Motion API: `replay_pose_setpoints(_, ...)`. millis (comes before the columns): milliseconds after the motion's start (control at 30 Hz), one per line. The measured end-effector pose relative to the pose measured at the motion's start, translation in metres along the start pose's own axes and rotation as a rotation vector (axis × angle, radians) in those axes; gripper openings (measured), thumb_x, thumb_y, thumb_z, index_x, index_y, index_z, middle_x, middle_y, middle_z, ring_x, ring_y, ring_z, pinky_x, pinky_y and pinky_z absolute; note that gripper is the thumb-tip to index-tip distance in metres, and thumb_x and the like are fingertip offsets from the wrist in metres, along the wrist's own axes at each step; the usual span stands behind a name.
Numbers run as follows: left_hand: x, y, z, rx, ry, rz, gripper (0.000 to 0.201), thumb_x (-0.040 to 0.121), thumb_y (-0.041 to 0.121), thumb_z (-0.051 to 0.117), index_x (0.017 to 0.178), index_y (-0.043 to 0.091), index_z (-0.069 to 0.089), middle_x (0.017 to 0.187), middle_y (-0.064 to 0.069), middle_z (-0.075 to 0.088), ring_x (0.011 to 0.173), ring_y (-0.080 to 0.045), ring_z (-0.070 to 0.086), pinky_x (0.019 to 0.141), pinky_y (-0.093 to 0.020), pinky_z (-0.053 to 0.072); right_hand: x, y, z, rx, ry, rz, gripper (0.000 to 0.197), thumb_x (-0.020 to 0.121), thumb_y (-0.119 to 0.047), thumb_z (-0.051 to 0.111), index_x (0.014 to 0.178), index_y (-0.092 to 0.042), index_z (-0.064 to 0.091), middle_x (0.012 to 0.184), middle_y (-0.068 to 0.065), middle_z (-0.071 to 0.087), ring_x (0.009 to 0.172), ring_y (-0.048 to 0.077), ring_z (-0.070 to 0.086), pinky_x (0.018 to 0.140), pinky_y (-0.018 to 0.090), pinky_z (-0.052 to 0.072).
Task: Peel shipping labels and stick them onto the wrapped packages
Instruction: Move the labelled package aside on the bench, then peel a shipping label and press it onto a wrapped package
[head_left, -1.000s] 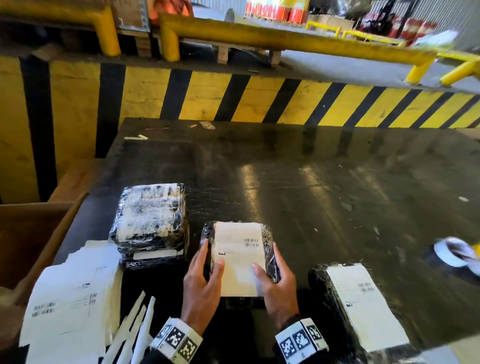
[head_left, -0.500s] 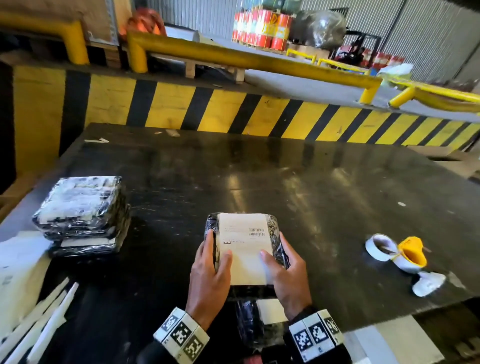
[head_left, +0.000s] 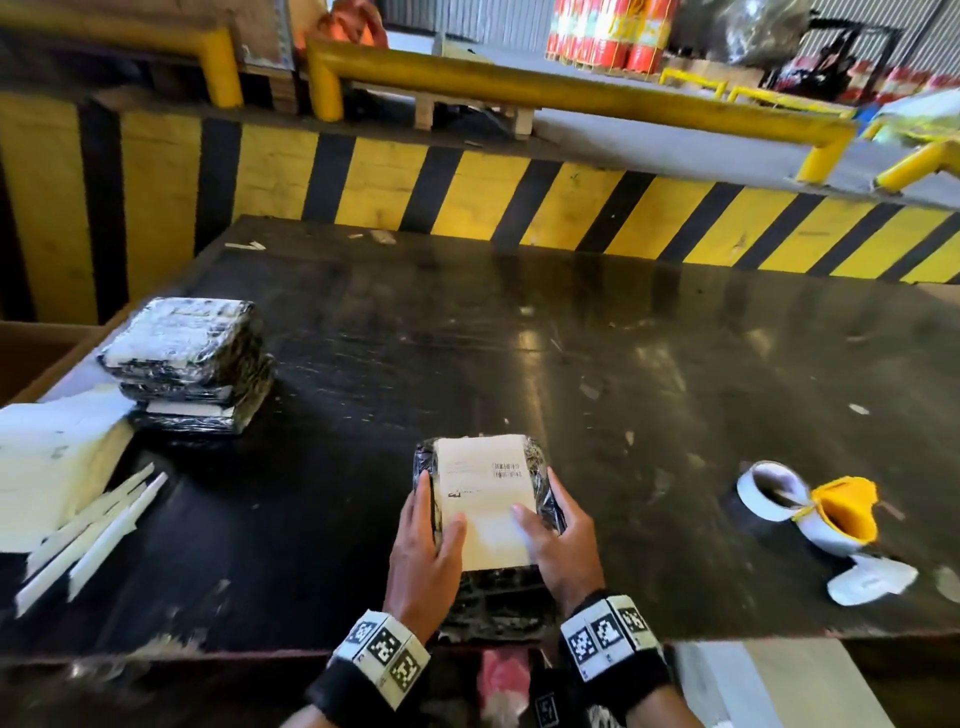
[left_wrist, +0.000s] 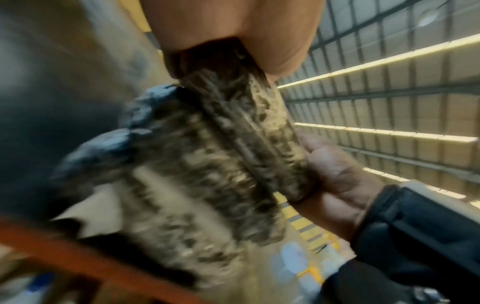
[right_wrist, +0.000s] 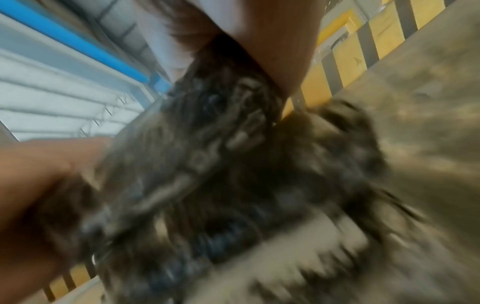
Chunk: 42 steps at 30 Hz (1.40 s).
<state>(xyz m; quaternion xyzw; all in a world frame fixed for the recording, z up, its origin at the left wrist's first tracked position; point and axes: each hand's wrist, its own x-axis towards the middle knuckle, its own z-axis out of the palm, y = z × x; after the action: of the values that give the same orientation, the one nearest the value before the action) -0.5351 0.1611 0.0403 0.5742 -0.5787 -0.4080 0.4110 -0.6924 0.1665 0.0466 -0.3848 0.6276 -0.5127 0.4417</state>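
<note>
Item in hand: one wrapped package (head_left: 524, 457), black film, held over the near edge of the table (head_left: 623, 364). Your left hand (head_left: 423, 551) grips its left side, thumb on top; your right hand (head_left: 558, 545) grips the right side, thumb laid on the label (head_left: 485, 499). The label sits flat on the upper face, barcode showing; this piece reads as done.

Finished stock: a stack of wrapped packages (head_left: 187, 358) at the far left of the table, white showing on the top one; count not clear.

Supplies: a pile of label sheets (head_left: 52, 457) at the left edge, with peeled backing strips (head_left: 98, 535) beside it; a tape roll (head_left: 769, 488) to the right.

Remaining: you likely have to set this package down; no unlabelled package is visible, so what is left cannot be told
</note>
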Motion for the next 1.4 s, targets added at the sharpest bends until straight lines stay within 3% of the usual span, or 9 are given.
replay_pose_setpoints(100, 0.001, -0.005, 0.000, 0.036, -0.001, 0.012, 0.074, 0.087, 0.050, 0.048, 0.149, 0.022, 0.020, 0.151, -0.003, 0.033, 0.133, -0.015, 0.039, 0.106, -0.043, 0.042, -0.005, 0.008, 0.000, 0.012, 0.004, -0.010, 0.071, 0.081, -0.019, 0.071, 0.144, -0.022, 0.038, 0.120, 0.000, 0.067, 0.105, 0.013, 0.066, 0.095, 0.040, 0.052)
replay_pose_setpoints(233, 0.009, -0.011, 0.002, 0.070, -0.042, 0.022, 0.071, 0.090, 0.046, 0.050, 0.149, 0.026, 0.017, 0.150, -0.003, 0.034, 0.128, -0.017, 0.045, 0.100, -0.042, 0.047, -0.010, 0.006, -0.001, 0.005, 0.028, -0.027, 0.064, 0.086, -0.013, 0.067, 0.141, -0.028, 0.037, 0.113, -0.007, 0.067, 0.097, 0.001, 0.066, 0.074, 0.012, 0.052)
replay_pose_setpoints(433, 0.013, -0.017, -0.004, 0.014, -0.120, 0.034, 0.077, 0.089, 0.049, 0.052, 0.149, 0.034, 0.006, 0.150, 0.000, 0.033, 0.126, -0.012, 0.045, 0.099, -0.031, 0.046, -0.009, -0.004, -0.002, -0.353, 0.034, -0.017, 0.067, 0.084, -0.029, 0.067, 0.143, -0.020, 0.037, 0.137, 0.004, 0.054, 0.121, 0.014, 0.054, 0.102, 0.032, 0.045)
replay_pose_setpoints(500, 0.011, -0.015, -0.015, -0.014, -0.149, 0.045, 0.085, 0.083, 0.062, 0.051, 0.148, 0.041, 0.000, 0.152, 0.008, 0.029, 0.135, -0.007, 0.034, 0.111, -0.034, 0.034, -0.007, -0.019, 0.003, -0.696, 0.086, -0.145, 0.069, 0.081, -0.039, 0.061, 0.141, -0.013, 0.041, 0.149, 0.010, 0.039, 0.138, 0.022, 0.034, 0.115, 0.038, 0.027)
replay_pose_setpoints(600, 0.007, -0.015, -0.045, 0.083, -0.126, 0.114, 0.080, 0.084, 0.061, 0.052, 0.148, 0.036, 0.013, 0.150, 0.015, 0.024, 0.138, 0.001, 0.021, 0.115, -0.027, 0.022, -0.010, -0.050, 0.031, -0.765, 0.099, -0.363, 0.068, 0.075, -0.041, 0.053, 0.135, -0.009, 0.049, 0.147, 0.010, 0.041, 0.140, 0.024, 0.031, 0.118, 0.036, 0.021)
replay_pose_setpoints(700, 0.014, -0.015, -0.092, 0.363, -0.055, 0.228, 0.082, 0.074, 0.070, 0.038, 0.142, 0.024, 0.038, 0.149, 0.011, 0.032, 0.140, -0.001, 0.021, 0.116, -0.024, 0.021, -0.011, -0.069, 0.080, -0.759, -0.050, -0.446, 0.060, 0.081, -0.038, 0.055, 0.136, -0.012, 0.049, 0.146, 0.006, 0.043, 0.139, 0.019, 0.032, 0.116, 0.025, 0.016)
replay_pose_setpoints(867, 0.051, -0.031, -0.198, 0.637, 0.081, 0.296, 0.078, 0.076, 0.065, 0.029, 0.140, 0.022, 0.042, 0.148, 0.012, 0.035, 0.141, 0.000, 0.020, 0.115, -0.022, 0.018, -0.003, -0.067, 0.188, -0.822, -0.305, -0.512, 0.061, 0.090, -0.036, 0.054, 0.145, -0.017, 0.035, 0.155, 0.000, 0.028, 0.145, 0.013, 0.016, 0.115, 0.020, 0.008)
replay_pose_setpoints(1167, 0.111, -0.121, -0.390, 0.788, 0.165, 0.188, 0.072, 0.080, 0.057, 0.029, 0.129, 0.012, 0.057, 0.137, -0.002, 0.053, 0.132, -0.016, 0.044, 0.107, -0.031, 0.033, 0.013, -0.065, 0.406, -0.800, -0.529, -0.554, 0.055, 0.091, -0.031, 0.054, 0.141, -0.012, 0.040, 0.148, 0.004, 0.039, 0.140, 0.015, 0.028, 0.112, 0.018, 0.017)
replay_pose_setpoints(1400, 0.154, -0.182, -0.477, 0.841, 0.130, -0.005, 0.062, 0.090, 0.053, 0.035, 0.140, 0.017, 0.042, 0.149, 0.001, 0.038, 0.139, -0.014, 0.031, 0.112, -0.033, 0.028, 0.021, -0.063, 0.512, -0.940, -0.641, -0.504, 0.056, 0.094, -0.029, 0.048, 0.144, -0.009, 0.033, 0.153, 0.006, 0.030, 0.143, 0.017, 0.020, 0.114, 0.021, 0.013)
